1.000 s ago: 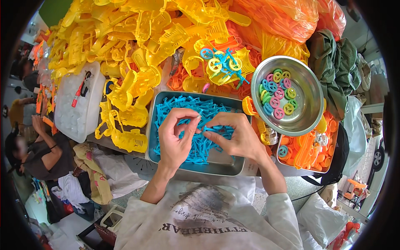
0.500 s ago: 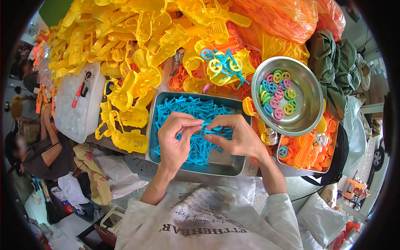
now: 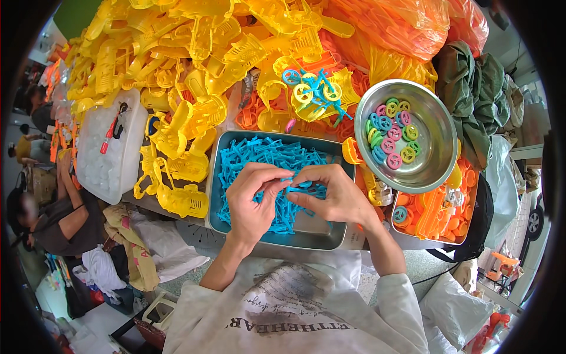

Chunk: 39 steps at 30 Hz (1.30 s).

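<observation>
Above a metal tray (image 3: 325, 241) of thin blue plastic sticks (image 3: 250, 154), my two hands meet fingertip to fingertip. My left hand (image 3: 254, 197) is closed in a pinch of thumb and forefinger. Opposite it, my right hand (image 3: 327, 193) pinches too, its thumb lower than its forefinger. Between them is a small blue plastic part, mostly covered by the fingers, so its exact shape cannot be made out. To the right, a round steel bowl (image 3: 429, 180) holds small wheels (image 3: 394, 131) in pink, green, yellow and blue.
Yellow plastic shells (image 3: 183, 150) pile up behind and left of the tray. Blue sticks with wheels (image 3: 318, 94) lie on them. A white tub (image 3: 112, 150) stands left; an orange-filled tray (image 3: 439, 215) sits under the bowl. Another person's arm (image 3: 71, 194) shows at far left.
My fingertips have drawn closer around the small blue part, which shows less than before. My left hand has shifted slightly; the tray and bowl stay put.
</observation>
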Tool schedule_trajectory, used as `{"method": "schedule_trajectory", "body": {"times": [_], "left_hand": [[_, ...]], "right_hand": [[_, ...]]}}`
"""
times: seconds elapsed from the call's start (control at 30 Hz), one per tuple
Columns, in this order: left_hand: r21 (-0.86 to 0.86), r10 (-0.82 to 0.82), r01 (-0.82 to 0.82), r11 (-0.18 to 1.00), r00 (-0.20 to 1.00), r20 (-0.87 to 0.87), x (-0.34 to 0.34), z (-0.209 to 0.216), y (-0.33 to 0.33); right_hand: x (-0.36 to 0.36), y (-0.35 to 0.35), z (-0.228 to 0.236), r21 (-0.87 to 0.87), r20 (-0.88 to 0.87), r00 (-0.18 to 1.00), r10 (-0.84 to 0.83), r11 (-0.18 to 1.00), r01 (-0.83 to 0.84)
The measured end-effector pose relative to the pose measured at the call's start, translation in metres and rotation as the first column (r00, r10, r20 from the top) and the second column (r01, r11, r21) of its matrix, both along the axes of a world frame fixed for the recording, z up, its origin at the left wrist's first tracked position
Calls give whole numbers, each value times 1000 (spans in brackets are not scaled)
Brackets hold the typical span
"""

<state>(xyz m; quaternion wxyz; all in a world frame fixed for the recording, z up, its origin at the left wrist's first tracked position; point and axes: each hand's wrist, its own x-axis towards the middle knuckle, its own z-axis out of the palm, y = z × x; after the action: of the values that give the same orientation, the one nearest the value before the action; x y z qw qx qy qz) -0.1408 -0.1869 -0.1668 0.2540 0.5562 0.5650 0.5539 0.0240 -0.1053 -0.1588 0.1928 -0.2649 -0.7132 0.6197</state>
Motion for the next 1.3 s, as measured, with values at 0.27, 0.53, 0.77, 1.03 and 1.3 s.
{"method": "schedule_trajectory", "body": {"times": [0.27,0.53,0.77,1.03,1.3], "left_hand": [[122,-22,43,992,986,-166,-2,2,4],[141,-62,80,987,989,-131,-2,4,2],[40,-229,233,972,969,-89,-14,10,1],[-44,-259,257,965,933,-248,-14,23,-5],[91,12,31,995,902,-432,-12,14,-2]], "right_hand": [[-1,1,1,-49,17,1000,-25,998,26],[3,5,-9,-305,-50,996,75,948,-86],[4,6,-6,-349,-123,991,42,933,-83],[4,7,-8,-443,-171,984,42,889,-114],[-5,-9,4,-191,73,981,-179,963,190]]}}
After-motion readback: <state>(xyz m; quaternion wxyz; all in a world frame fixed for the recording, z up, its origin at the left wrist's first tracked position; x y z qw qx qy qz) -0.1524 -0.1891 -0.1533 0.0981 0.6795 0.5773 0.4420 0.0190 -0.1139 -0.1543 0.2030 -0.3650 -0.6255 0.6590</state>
